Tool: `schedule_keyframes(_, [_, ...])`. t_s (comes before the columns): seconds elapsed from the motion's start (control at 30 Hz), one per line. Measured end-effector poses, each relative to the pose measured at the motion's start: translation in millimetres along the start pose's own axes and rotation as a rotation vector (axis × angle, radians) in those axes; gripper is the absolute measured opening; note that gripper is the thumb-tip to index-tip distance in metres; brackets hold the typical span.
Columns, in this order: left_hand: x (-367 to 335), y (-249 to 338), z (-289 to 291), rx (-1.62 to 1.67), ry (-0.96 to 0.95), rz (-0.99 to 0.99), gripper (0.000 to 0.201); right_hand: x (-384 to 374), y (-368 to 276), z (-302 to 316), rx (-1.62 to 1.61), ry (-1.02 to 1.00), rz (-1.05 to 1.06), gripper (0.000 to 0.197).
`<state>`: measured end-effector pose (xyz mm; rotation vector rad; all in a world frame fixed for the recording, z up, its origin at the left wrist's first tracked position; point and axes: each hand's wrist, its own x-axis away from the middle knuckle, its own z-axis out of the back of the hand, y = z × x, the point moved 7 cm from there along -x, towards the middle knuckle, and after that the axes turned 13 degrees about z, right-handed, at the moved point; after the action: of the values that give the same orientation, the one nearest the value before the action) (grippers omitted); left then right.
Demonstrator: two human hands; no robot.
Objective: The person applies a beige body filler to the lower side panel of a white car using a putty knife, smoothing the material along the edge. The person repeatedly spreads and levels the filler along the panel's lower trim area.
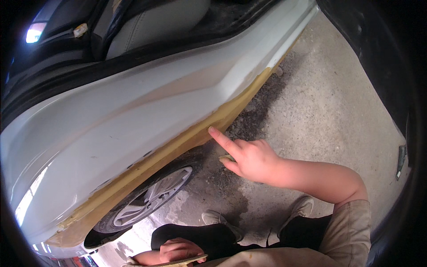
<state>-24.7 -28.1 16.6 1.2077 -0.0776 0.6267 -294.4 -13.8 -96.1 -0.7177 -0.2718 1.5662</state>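
Observation:
My right hand [255, 158] reaches out with its index finger straight, the fingertip on the yellow filler band [218, 116] along the edge of the white car body panel [147, 102]. Its other fingers are curled, and a small yellow-tan piece [226, 158] shows by the thumb; its kind cannot be made out. Low in the view, my left hand [178, 250] is closed by my lap. It grips a flat, thin tan piece [187, 260], seen mostly edge-on and cut off by the lower rim.
Below the filler band is the wheel [153, 196] with silver spokes. A grey seat [155, 26] shows through the open doorway at the top. To the right, a dark panel [378, 49] hangs over the concrete floor [333, 102]. My shoes [218, 218] stand on the floor.

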Motion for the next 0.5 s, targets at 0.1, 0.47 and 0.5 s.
schedule_keyframes(0.1, [0.2,-0.7,4.5,0.072,0.083,-0.021,0.073,-1.3,-7.0,7.9,0.003,0.091,0.078,0.100])
schedule_keyframes(0.47, [-4.6,1.9,4.1,0.033,-0.025,0.010,0.068,-0.6,3.2,11.9,0.184,0.036,0.040,0.094])
schedule_keyframes(0.5, [-5.1,2.4,6.0,0.051,-0.004,0.008,0.067,-0.7,3.1,11.5,0.196,0.025,0.034,0.094])
